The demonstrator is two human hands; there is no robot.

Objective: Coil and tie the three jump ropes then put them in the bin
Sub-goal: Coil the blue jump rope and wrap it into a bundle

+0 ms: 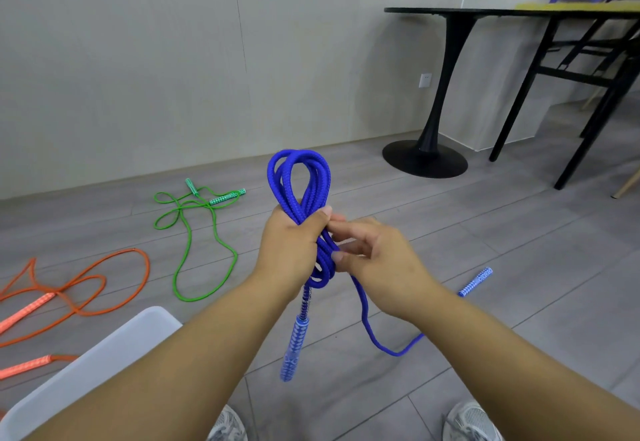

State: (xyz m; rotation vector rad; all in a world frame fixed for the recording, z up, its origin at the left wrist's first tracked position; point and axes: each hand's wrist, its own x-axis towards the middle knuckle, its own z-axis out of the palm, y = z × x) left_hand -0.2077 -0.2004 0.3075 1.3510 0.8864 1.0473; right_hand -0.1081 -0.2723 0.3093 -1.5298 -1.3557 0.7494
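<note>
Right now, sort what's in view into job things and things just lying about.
Job: blue rope in left hand and right hand; green rope; orange rope; pale bin.
Lying about: black pedestal table; folding table; wall socket.

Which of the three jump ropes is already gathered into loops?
The blue rope, held in the left hand; the green rope and orange rope lie loose on the floor.

Even soft indoor light, faint shadows, wide-angle edge bending
</note>
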